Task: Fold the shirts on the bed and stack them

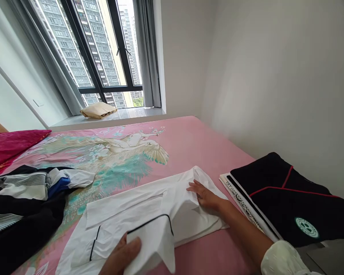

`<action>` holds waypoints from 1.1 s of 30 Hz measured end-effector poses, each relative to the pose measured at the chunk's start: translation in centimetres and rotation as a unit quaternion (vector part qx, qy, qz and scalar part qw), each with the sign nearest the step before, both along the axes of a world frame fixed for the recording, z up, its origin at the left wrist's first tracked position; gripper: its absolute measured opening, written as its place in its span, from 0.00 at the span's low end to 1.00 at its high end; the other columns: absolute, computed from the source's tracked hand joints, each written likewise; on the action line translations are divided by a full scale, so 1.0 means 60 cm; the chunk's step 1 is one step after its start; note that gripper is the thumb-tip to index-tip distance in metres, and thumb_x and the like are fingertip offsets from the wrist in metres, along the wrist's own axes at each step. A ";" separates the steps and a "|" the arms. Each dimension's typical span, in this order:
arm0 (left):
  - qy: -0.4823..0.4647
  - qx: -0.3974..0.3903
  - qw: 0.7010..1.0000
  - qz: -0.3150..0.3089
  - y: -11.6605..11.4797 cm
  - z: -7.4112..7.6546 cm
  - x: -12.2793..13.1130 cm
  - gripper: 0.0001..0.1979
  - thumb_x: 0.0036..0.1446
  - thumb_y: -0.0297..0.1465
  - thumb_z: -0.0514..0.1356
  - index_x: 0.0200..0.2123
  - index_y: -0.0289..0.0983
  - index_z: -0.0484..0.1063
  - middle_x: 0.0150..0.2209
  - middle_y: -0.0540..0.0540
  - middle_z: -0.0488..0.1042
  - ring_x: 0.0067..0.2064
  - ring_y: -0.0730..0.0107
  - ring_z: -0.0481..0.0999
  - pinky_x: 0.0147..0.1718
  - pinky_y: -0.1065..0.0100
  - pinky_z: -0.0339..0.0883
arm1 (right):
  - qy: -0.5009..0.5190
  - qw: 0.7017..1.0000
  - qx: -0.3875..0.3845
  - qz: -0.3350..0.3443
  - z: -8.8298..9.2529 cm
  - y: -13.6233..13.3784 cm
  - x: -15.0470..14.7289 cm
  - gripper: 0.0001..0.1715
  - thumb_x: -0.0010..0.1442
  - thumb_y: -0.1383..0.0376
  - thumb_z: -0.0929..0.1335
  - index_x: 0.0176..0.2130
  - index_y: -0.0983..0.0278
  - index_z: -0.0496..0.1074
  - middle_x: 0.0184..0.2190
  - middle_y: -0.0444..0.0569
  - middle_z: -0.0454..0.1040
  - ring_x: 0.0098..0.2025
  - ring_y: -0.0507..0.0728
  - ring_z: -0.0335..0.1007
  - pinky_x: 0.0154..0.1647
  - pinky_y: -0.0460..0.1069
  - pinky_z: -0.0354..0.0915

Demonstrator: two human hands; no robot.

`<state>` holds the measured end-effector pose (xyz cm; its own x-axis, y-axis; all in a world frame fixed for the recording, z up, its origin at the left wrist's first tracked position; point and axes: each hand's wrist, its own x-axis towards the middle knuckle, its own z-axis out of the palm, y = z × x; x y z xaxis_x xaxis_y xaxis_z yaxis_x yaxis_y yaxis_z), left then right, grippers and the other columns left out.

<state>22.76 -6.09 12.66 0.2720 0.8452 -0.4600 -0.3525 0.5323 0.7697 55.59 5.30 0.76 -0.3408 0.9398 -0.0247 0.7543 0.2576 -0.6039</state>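
Hands: the left hand [122, 255], lowest in view, has its grip closed on a turned-over flap of the white garment [149, 214], thumb on top and fingers hidden beneath the cloth. The right hand [204, 195] lies open and flat on the garment's far end, palm down, holding nothing; a cream sleeve [283, 259] covers its forearm.
Garment: white with thin black piping, spread lengthwise near the bed's near edge, partly doubled over, with a loose point of cloth hanging from the lifted flap.
Step in hand: by the look of it, a fold is being made, one hand carrying the flap while the other pins the cloth.
Next move calls for: in my judgement, laying the flap down square to the piping and smoothing it without dragging the layers underneath.
Right edge of the bed: a folded black top [289, 198] with red piping and a round green emblem sits on a folded white printed piece [240, 198], just beside the white garment.
Left side of the bed: an unfolded heap of clothes [25, 198], black, striped and blue, lies apart from the garment.
Surface: the bed [212, 149] wears a pink sheet printed with a white bird and teal foliage; a red pillow [11, 145] sits towards the far left corner.
Room: a plain white wall [275, 76] runs along the right. Beyond the far edge, a beige bundle [99, 110] rests on the sill under a dark-framed window [103, 49] with grey curtains [149, 53], tower blocks outside.
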 end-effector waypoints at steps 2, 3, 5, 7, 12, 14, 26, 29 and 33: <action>-0.022 0.041 0.998 0.043 0.037 0.000 -0.003 0.24 0.42 0.45 0.60 0.40 0.36 0.76 0.39 0.39 0.78 0.47 0.41 0.73 0.45 0.44 0.67 | 0.019 0.999 0.017 -0.021 -0.001 0.014 -0.005 0.26 0.51 0.72 0.59 0.47 0.60 0.72 0.61 0.46 0.58 0.67 0.55 0.38 0.64 0.56 0.44; -0.037 0.064 0.995 0.064 0.058 0.001 -0.007 0.24 0.43 0.46 0.59 0.39 0.36 0.76 0.41 0.38 0.77 0.47 0.40 0.72 0.45 0.43 0.66 | 0.028 0.999 0.017 -0.033 0.000 0.020 -0.008 0.22 0.52 0.70 0.60 0.43 0.60 0.74 0.59 0.47 0.61 0.66 0.56 0.40 0.64 0.55 0.45; -0.072 0.105 0.986 0.109 0.102 -0.001 -0.023 0.22 0.45 0.48 0.56 0.38 0.40 0.76 0.45 0.41 0.76 0.50 0.42 0.71 0.47 0.42 0.65 | 0.042 0.997 0.016 -0.061 0.003 0.031 -0.014 0.17 0.55 0.66 0.59 0.39 0.61 0.74 0.54 0.47 0.67 0.64 0.58 0.46 0.61 0.55 0.49; -0.105 0.135 0.971 0.169 0.148 -0.015 -0.050 0.19 0.48 0.47 0.54 0.38 0.45 0.76 0.49 0.45 0.74 0.52 0.48 0.70 0.48 0.44 0.65 | 0.044 0.995 0.018 -0.085 0.006 0.041 -0.019 0.17 0.57 0.62 0.58 0.38 0.62 0.73 0.48 0.50 0.71 0.59 0.59 0.54 0.58 0.54 0.53; -0.101 0.035 0.951 0.289 0.228 -0.124 -0.124 0.18 0.53 0.40 0.47 0.37 0.42 0.74 0.43 0.42 0.76 0.52 0.56 0.70 0.47 0.50 0.67 | 0.026 0.992 0.033 -0.119 0.005 0.062 -0.031 0.16 0.58 0.59 0.58 0.35 0.63 0.72 0.38 0.50 0.71 0.46 0.56 0.64 0.49 0.49 0.59; -0.100 -0.022 0.949 0.297 0.228 -0.166 -0.140 0.24 0.55 0.42 0.42 0.35 0.37 0.74 0.40 0.37 0.76 0.49 0.54 0.73 0.44 0.49 0.69 | 0.020 0.991 0.038 -0.127 0.003 0.068 -0.036 0.16 0.58 0.58 0.59 0.33 0.63 0.71 0.36 0.49 0.71 0.45 0.56 0.64 0.47 0.49 0.59; 0.592 0.187 0.767 0.163 0.230 -0.191 -0.253 0.21 0.47 0.40 0.56 0.42 0.34 0.72 0.44 0.39 0.74 0.45 0.56 0.72 0.46 0.58 0.64 | 0.023 0.987 0.033 -0.154 -0.017 0.076 -0.041 0.17 0.53 0.55 0.60 0.26 0.62 0.71 0.30 0.50 0.73 0.38 0.58 0.67 0.40 0.50 0.61; 0.645 0.209 0.724 0.125 0.268 -0.198 -0.270 0.25 0.44 0.33 0.57 0.48 0.35 0.69 0.49 0.38 0.72 0.51 0.54 0.69 0.52 0.56 0.59 | 0.027 0.987 0.028 -0.155 -0.017 0.074 -0.045 0.17 0.52 0.55 0.60 0.26 0.62 0.71 0.28 0.49 0.73 0.36 0.58 0.67 0.38 0.50 0.62; 0.687 0.241 0.680 0.086 0.301 -0.202 -0.268 0.18 0.44 0.31 0.57 0.42 0.40 0.73 0.48 0.42 0.72 0.53 0.55 0.67 0.54 0.55 0.56 | 0.025 0.987 0.021 -0.158 -0.019 0.074 -0.048 0.18 0.52 0.55 0.59 0.26 0.63 0.71 0.28 0.50 0.72 0.35 0.58 0.67 0.37 0.50 0.62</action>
<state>6.70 11.94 0.56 -0.2570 0.9528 0.1618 0.8507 0.1436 0.5057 52.72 9.72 -0.35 -0.0301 0.9992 0.0265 0.7708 0.0401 -0.6358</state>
